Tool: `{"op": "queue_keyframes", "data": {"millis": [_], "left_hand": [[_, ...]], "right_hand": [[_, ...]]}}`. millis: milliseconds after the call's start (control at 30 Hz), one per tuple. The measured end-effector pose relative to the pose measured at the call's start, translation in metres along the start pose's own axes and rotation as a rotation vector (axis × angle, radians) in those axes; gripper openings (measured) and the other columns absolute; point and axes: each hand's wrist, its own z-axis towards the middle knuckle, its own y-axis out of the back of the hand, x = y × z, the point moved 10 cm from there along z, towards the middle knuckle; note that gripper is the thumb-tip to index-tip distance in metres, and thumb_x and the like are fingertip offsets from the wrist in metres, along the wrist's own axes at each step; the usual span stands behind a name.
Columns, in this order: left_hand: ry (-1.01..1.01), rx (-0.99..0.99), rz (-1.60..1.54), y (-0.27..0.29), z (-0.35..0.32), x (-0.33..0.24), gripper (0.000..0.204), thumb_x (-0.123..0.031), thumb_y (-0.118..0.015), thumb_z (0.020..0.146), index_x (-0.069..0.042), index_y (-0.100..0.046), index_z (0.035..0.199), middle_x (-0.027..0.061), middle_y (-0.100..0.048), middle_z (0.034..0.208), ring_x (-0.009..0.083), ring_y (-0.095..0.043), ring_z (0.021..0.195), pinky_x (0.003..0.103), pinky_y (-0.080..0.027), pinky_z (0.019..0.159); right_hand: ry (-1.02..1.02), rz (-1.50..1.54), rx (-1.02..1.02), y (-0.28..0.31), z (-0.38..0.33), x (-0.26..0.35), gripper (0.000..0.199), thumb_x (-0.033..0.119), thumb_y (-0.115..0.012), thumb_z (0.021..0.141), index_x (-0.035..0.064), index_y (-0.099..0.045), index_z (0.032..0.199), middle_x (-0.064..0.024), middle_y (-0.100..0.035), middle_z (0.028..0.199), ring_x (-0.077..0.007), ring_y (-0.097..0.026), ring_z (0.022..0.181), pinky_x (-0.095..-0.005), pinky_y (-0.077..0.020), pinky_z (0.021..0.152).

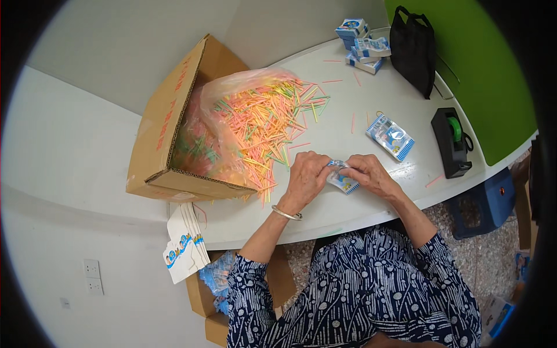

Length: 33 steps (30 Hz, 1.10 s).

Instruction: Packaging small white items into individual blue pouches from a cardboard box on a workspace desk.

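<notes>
My left hand (309,176) and my right hand (372,175) both pinch the upper edge of a small blue and white plastic packet (343,183). The packet hangs between them over the near part of the white table (261,223). Its lower part, with a striped blue edge, shows below my fingers; the fingers hide much of the top. To the right of my hands lies another blue and white packet (390,137), flat on the table. Left of my left hand spreads a heap of thin pink, yellow, orange and green sticks (261,124).
The sticks spill from a clear bag in a tipped cardboard box (165,124). A black tape dispenser (452,142) stands at the right, with a black bag (412,49) and small blue boxes (365,49) behind. Flat white cartons (187,243) overhang the near left edge. A blue stool (484,203) stands below.
</notes>
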Motion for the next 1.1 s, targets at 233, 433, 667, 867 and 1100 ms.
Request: {"op": "queue_keyframes", "data": {"millis": [233,433,667,867,1100], "left_hand": [[0.052,0.121,0.625,0.034,0.051,0.081,0.017,-0.015,-0.064,0.078,-0.007,-0.064,0.093,0.0102,-0.062,0.086,0.0278,-0.056,0.083,0.043,-0.043,0.078],[0.054,0.147,1.114,0.047,0.07,0.152,0.02,-0.014,-0.056,0.078,-0.012,-0.063,0.097,0.0164,-0.051,0.11,0.0356,-0.042,0.114,0.056,-0.027,0.099],[-0.031,0.381,1.279,0.018,0.065,0.201,0.029,-0.02,-0.047,0.087,-0.015,-0.058,0.113,0.0126,-0.045,0.126,0.0343,-0.034,0.125,0.055,-0.023,0.103],[-0.121,0.453,1.419,0.005,0.06,0.208,0.034,-0.02,-0.045,0.088,-0.01,-0.053,0.12,0.0114,-0.043,0.13,0.0326,-0.032,0.127,0.054,-0.023,0.103],[-0.18,0.55,1.419,0.0,0.059,0.204,0.032,-0.02,-0.049,0.085,-0.009,-0.056,0.115,0.0105,-0.046,0.127,0.0301,-0.034,0.127,0.051,-0.025,0.103]], "right_hand": [[0.057,-0.081,-0.082,0.004,0.002,-0.013,0.021,0.018,-0.059,0.084,-0.0031,-0.06,0.08,-0.0181,-0.056,0.07,-0.0314,-0.052,0.065,-0.0396,-0.0394,0.06],[0.062,-0.078,-0.088,-0.002,0.002,-0.011,0.022,0.016,-0.059,0.084,-0.0035,-0.056,0.075,-0.0187,-0.053,0.067,-0.0344,-0.051,0.066,-0.0426,-0.0386,0.06],[0.105,-0.112,-0.064,-0.004,0.003,-0.008,0.02,0.016,-0.06,0.084,-0.003,-0.059,0.078,-0.0173,-0.055,0.069,-0.0316,-0.052,0.066,-0.0388,-0.0395,0.059],[0.1,-0.076,-0.084,0.0,0.002,-0.007,0.024,0.017,-0.059,0.084,-0.0033,-0.055,0.072,-0.0176,-0.052,0.066,-0.0342,-0.05,0.065,-0.0427,-0.0385,0.061],[0.093,-0.054,-0.105,0.001,0.002,-0.011,0.027,0.019,-0.059,0.084,-0.0037,-0.054,0.071,-0.0188,-0.05,0.063,-0.0341,-0.048,0.061,-0.0426,-0.037,0.058]]}}
